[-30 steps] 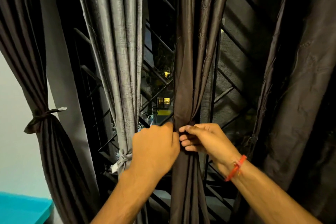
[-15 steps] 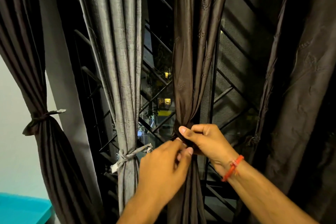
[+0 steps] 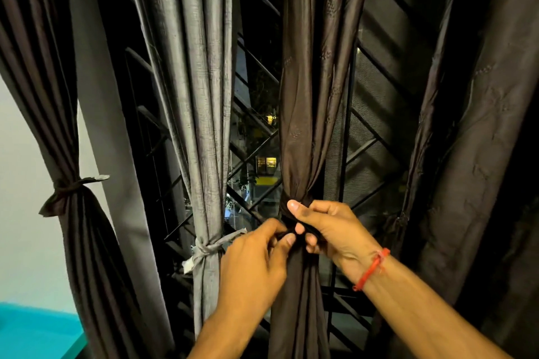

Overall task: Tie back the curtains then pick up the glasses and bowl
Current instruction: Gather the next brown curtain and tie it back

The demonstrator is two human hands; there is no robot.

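Knotting the tie on the brown curtain point(image 3: 306, 96).
Both hands pinching tie ends at the gathered waist: left hand point(image 3: 256, 256) just below-left, right hand point(image 3: 326, 230) at knot; curtain upright between.

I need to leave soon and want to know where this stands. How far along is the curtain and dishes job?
Done: the far-left dark curtain and the grey curtain each have a knotted tie. In hand: the left hand and right hand are pinching the tie on the brown curtain. Left: the right-side curtain seems untied; glasses and bowl are out of view.
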